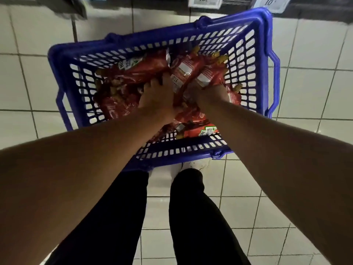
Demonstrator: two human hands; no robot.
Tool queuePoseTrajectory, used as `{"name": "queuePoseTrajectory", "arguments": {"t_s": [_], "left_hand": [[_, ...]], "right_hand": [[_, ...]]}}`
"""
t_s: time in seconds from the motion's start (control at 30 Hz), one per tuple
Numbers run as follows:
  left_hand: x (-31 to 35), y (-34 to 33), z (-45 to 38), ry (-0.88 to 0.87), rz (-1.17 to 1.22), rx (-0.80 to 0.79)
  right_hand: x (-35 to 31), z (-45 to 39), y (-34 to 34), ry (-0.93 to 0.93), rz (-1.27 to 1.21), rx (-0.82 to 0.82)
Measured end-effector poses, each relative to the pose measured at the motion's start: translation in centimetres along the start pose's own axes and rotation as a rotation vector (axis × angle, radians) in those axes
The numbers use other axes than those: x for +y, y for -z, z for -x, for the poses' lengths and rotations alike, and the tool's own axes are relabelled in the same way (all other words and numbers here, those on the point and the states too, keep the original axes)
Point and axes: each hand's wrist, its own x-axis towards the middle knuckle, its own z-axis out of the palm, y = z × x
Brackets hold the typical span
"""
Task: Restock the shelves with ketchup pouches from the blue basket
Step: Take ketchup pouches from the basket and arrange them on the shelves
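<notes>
A blue plastic basket (65, 88) stands on the tiled floor in front of my feet, filled with several red ketchup pouches with gold caps. Both my hands reach down into it. My left hand (155, 94) has its fingers curled round a red pouch (141, 68) lying across the basket's far left. My right hand (210, 92) grips the lower ends of two upright pouches (193, 71) near the middle right. More pouches (193, 131) lie under my forearms at the near side; my fingertips are hidden among the packs.
White floor tiles (305, 73) surround the basket. The shelf's dark base with price tags (205, 1) runs along the top edge. My legs in black trousers (194, 217) and white shoes stand just behind the basket's near rim.
</notes>
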Motion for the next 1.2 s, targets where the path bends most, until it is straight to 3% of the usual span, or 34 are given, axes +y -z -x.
{"name": "queuePoseTrajectory", "arguments": {"t_s": [0.1,0.27,0.37,0.5,0.57,0.7,0.87,1.2], "left_hand": [[-1.1,1.8,0.8,0.074,0.291,-0.075],[-1.4,5.7,4.9,0.357,0.780,-0.307],[-0.5,9.1,9.4,0.450,1.109,-0.371],[0.4,14.6,16.0,0.311,1.437,-0.392],[1.9,18.3,19.5,0.243,1.407,-0.350],[5.6,26.7,27.0,0.108,1.175,-0.238],[9.3,36.5,35.8,-0.055,1.110,-0.089],[14.2,48.6,48.7,-0.193,1.190,0.221]], "right_hand": [[0.5,0.8,0.4,-0.075,-0.166,-0.005],[1.5,5.2,2.5,-0.054,-0.336,-0.041],[1.5,9.4,6.4,-0.025,-0.651,-0.226],[-0.7,17.6,12.3,-0.019,-1.145,-0.599],[-2.8,22.4,15.6,0.013,-1.133,-0.712],[-7.5,32.2,22.6,0.107,-0.932,-0.738],[-12.5,41.6,30.8,0.177,-1.036,-0.917],[-19.0,55.0,42.1,0.436,-0.991,-0.930]]}}
